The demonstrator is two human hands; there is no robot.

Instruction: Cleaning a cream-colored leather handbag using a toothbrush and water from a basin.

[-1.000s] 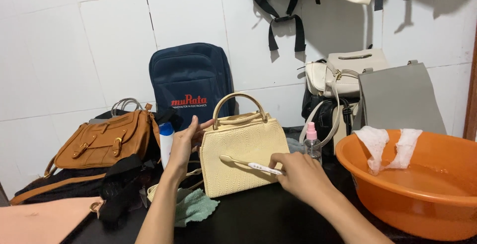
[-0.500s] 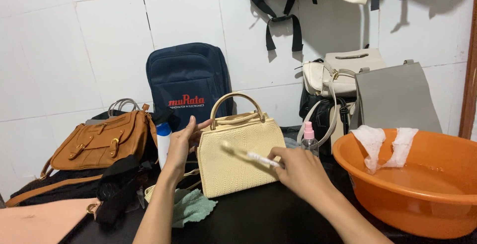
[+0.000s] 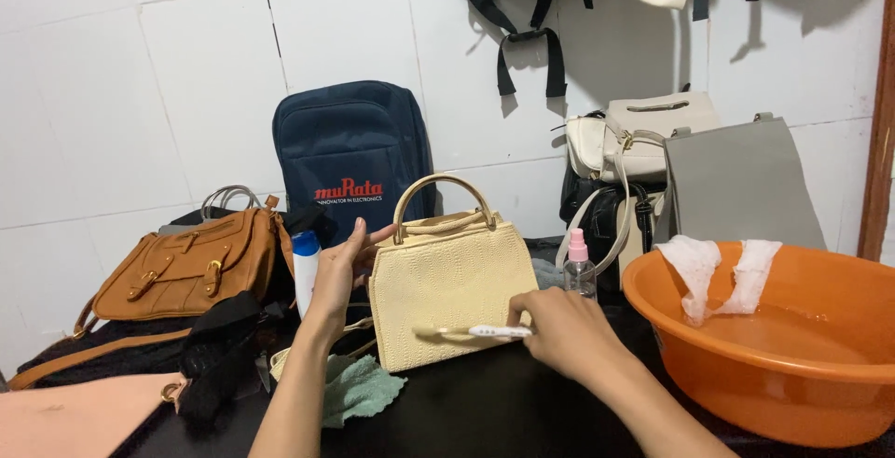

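Note:
A cream woven handbag with a curved handle stands upright on the black table. My left hand rests against the bag's left side, fingers apart, steadying it. My right hand grips a white toothbrush, held level with its head against the lower front of the bag.
An orange basin of water with two white cloths over its rim stands at the right. A small pink-capped spray bottle, a green cloth, a brown satchel, a navy backpack and grey and white bags surround the handbag.
The toothbrush has moved from the middle of the bag's front down to its lower part, after a stroke up to the left. My left hand stayed on the bag's side.

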